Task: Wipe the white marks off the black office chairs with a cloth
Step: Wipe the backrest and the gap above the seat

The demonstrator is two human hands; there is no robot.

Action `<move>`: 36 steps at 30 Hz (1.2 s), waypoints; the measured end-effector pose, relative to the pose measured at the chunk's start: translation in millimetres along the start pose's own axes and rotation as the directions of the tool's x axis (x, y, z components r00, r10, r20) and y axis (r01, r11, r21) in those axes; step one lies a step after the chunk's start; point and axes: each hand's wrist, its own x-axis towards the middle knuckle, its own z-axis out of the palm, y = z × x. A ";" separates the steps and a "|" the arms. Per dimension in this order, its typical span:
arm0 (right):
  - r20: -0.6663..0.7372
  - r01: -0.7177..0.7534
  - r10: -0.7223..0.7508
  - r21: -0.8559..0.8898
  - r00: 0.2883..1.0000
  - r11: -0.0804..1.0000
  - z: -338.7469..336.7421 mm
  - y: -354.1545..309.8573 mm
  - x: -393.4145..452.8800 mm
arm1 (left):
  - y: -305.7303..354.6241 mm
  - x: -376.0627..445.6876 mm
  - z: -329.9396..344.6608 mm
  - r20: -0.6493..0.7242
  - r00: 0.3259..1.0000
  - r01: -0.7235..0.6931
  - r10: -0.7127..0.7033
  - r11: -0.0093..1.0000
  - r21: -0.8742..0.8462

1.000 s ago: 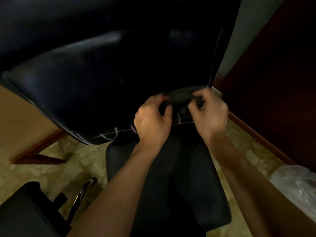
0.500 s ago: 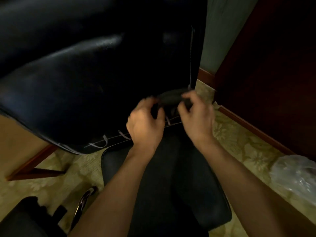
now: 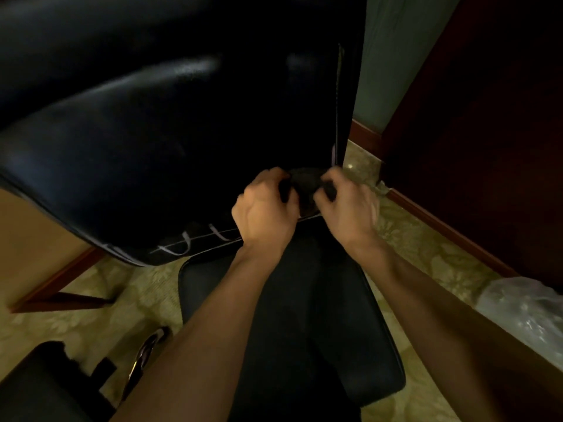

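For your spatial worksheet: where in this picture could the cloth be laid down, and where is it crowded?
Free: the seat cushion right of the forearms, and the patterned floor between the backrest and the chrome armrest. Crowded: the lower backrest edge, where both hands, left and right, grip the cloth.

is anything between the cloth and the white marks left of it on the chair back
Only the left hand: it grips the dark cloth together with the right hand and sits between it and the white marks along the backrest's lower edge.
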 end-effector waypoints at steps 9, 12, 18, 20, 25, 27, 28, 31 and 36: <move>0.183 0.174 -0.165 -0.035 0.969 0.984 -3.9 -0.6 11.7 | -22.2 -8.0 16.2 0.036 0.978 0.203 -0.205 0.977 0.073; 0.441 0.196 -0.113 -0.148 0.890 0.969 4.6 17.7 -12.4 | -40.7 -40.8 28.4 0.177 0.931 0.295 -0.319 0.944 0.147; -0.085 0.300 -0.291 0.133 0.953 0.945 -3.8 -12.2 5.3 | -27.2 -24.2 0.6 -0.237 0.967 0.075 -0.096 0.992 -0.097; -0.163 0.329 -0.301 0.186 0.940 0.926 -3.3 -22.3 18.1 | -21.2 -8.7 -9.8 -0.297 0.948 0.082 -0.116 0.989 -0.126; 0.048 0.222 -0.228 0.104 0.972 0.969 29.2 -17.2 3.9 | -45.6 -14.5 -0.7 -0.067 0.978 0.199 -0.196 0.979 0.036; 0.120 0.196 -0.197 0.018 0.973 0.980 36.9 -23.7 -2.9 | -62.4 -23.1 -3.7 -0.021 0.983 0.184 -0.183 0.978 0.098; 0.135 0.194 -0.192 -0.006 0.972 0.981 36.5 -31.4 -6.5 | -69.4 -27.0 -8.7 -0.042 0.985 0.171 -0.168 0.979 0.109; 0.052 0.238 -0.243 0.079 0.969 0.968 20.2 -71.7 -7.8 | -77.3 -23.3 -39.4 -0.245 0.964 0.108 -0.104 0.994 0.005; -0.328 0.410 -0.312 0.292 0.892 0.864 0.1 -155.2 24.6 | -76.8 22.4 -93.0 -0.465 0.878 0.022 -0.115 0.979 -0.201</move>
